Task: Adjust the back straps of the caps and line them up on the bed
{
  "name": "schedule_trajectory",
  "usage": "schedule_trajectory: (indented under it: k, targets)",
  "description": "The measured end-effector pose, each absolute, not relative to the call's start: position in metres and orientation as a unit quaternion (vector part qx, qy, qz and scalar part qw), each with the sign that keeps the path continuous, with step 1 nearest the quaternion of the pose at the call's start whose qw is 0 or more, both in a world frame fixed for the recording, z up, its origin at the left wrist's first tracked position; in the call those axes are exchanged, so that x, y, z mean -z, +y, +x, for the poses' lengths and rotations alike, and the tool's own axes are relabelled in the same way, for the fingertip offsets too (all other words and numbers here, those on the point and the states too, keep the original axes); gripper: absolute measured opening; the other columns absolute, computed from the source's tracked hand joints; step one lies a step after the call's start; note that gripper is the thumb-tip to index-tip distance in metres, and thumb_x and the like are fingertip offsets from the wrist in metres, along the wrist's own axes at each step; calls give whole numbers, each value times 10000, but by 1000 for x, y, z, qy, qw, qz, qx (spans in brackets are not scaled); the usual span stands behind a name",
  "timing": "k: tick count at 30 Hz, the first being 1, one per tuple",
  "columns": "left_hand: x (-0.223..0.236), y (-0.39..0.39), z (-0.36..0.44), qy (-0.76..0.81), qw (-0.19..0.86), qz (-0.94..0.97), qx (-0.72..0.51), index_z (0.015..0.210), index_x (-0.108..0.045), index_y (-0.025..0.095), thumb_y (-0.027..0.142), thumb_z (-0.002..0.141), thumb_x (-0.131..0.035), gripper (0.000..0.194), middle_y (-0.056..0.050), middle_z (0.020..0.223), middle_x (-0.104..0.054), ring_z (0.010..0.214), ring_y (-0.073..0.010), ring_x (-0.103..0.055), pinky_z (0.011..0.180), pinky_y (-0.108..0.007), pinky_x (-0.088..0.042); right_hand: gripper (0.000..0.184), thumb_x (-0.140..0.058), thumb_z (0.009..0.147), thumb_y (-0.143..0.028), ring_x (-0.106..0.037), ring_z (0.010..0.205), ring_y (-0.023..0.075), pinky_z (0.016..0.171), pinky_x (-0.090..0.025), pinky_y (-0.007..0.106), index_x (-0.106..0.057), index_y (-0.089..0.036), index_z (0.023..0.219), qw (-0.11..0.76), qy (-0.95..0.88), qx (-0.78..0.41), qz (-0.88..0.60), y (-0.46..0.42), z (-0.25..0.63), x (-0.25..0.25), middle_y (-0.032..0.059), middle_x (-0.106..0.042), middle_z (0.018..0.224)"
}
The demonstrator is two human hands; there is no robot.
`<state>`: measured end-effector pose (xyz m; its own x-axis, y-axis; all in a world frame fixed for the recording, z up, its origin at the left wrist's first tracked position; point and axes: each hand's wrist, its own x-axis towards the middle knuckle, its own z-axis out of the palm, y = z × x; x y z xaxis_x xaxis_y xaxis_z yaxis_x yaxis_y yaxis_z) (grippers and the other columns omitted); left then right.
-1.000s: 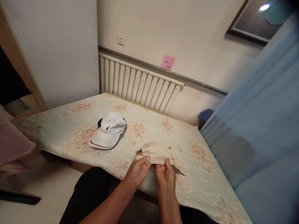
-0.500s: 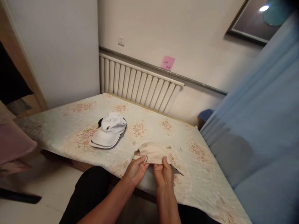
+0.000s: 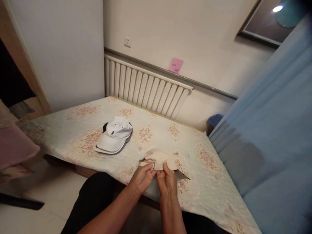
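Observation:
A beige baseball cap [image 3: 161, 158] is held between both my hands just above the bed's front edge. My left hand [image 3: 143, 177] pinches its back strap beside the small metal buckle [image 3: 153, 165]. With the thumb on top, my right hand [image 3: 167, 178] grips the cap's lower edge close to the left fingers. The cap's brim [image 3: 182, 175] sticks out to the right, and its inside is hidden. Farther left on the bed lies a white baseball cap [image 3: 118, 130] with a small dark logo, stacked over darker caps that show only at the edges.
The bed [image 3: 156, 126] has a pale floral cover. Behind it stand a white radiator [image 3: 146, 86] and a wall with a pink note [image 3: 175, 65]. A blue curtain [image 3: 273, 130] hangs along the right side. Pink cloth [image 3: 17, 146] is at the far left.
My right hand has slid left along the cap's edge, closer to my left hand. The left hand keeps its hold on the strap. The stacked caps have not moved.

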<state>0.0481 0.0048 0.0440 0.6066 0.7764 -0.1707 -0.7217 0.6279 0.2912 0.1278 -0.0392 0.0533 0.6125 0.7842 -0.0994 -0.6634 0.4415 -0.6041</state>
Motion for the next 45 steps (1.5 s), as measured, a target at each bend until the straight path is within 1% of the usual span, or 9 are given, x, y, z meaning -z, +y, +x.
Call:
schedule_trajectory:
  k: [3, 8, 12, 16, 22, 32, 38, 42, 45]
  targets:
    - [-46, 6, 45, 144, 888, 74, -431, 1030, -576, 169, -71, 731, -565, 384, -32, 928, -691, 884, -140, -671, 937, -315, -496, 357, -622, 780, -158, -652, 975, 159, 983, -457, 368, -574, -160, 1134, 856, -63, -419, -297, -40, 139, -56, 50, -711, 1001]
    - [-45, 4, 47, 144, 891, 61, -426, 1062, -574, 164, -72, 762, -527, 385, -47, 979, -687, 920, -142, -665, 961, -324, -484, 248, -502, 876, -224, -621, 1048, 140, 1015, -426, 376, -599, -182, 1100, 862, -40, -418, -284, -47, 155, -58, 45, -711, 1013]
    - [-43, 4, 49, 147, 891, 56, -427, 1035, -578, 161, -63, 772, -528, 349, -45, 964, -689, 895, -137, -670, 942, -321, -495, 260, -462, 897, -300, -592, 1105, 159, 1048, -382, 417, -619, -181, 1067, 865, -56, -421, -268, -50, 155, -59, 54, -702, 1058]
    - [-42, 5, 48, 139, 890, 63, -429, 1053, -574, 162, -54, 781, -525, 350, -52, 980, -689, 886, -132, -670, 930, -319, -499, 270, -428, 892, -272, -577, 1127, 160, 1053, -372, 426, -624, -175, 1051, 866, -32, -426, -259, -50, 154, -60, 46, -703, 1054]
    - [-41, 6, 46, 123, 891, 63, -432, 1055, -573, 158, -32, 795, -529, 325, -62, 1010, -690, 911, -140, -666, 960, -335, -480, 270, -475, 861, -262, -556, 1153, 150, 1049, -378, 397, -607, -182, 1082, 870, -38, -407, -275, -47, 154, -57, 46, -675, 1129]
    - [-44, 4, 41, 67, 898, 74, -428, 1152, -563, 168, 57, 836, -550, 335, -70, 1076, -677, 1036, -176, -626, 1021, -376, -427, 378, -503, 855, -303, -574, 1125, 158, 1041, -384, 403, -543, -190, 1213, 869, -89, -378, -306, -46, 153, -52, 61, -642, 1194]
    - [-43, 4, 44, 50, 900, 92, -424, 1093, -593, 143, 62, 838, -552, 271, -93, 1146, -648, 1077, -190, -604, 1027, -379, -420, 386, -516, 859, -300, -567, 1136, 160, 1021, -409, 406, -529, -203, 1233, 876, -65, -381, -288, -49, 151, -58, 60, -636, 1206]
    - [-45, 3, 47, 39, 896, 101, -431, 1081, -596, 141, 71, 839, -555, 255, -95, 1157, -642, 1094, -197, -593, 1022, -374, -421, 448, -571, 844, -343, -565, 1141, 167, 1012, -420, 420, -489, -259, 1277, 877, -109, -376, -279, -51, 143, -61, 41, -627, 1222]
    - [-47, 2, 49, 37, 897, 99, -429, 1073, -593, 144, 81, 837, -561, 247, -94, 1124, -653, 1085, -203, -599, 1016, -377, -423, 500, -623, 812, -330, -592, 1102, 184, 996, -435, 436, -481, -255, 1286, 859, -148, -386, -302, -49, 132, -60, 49, -644, 1188]
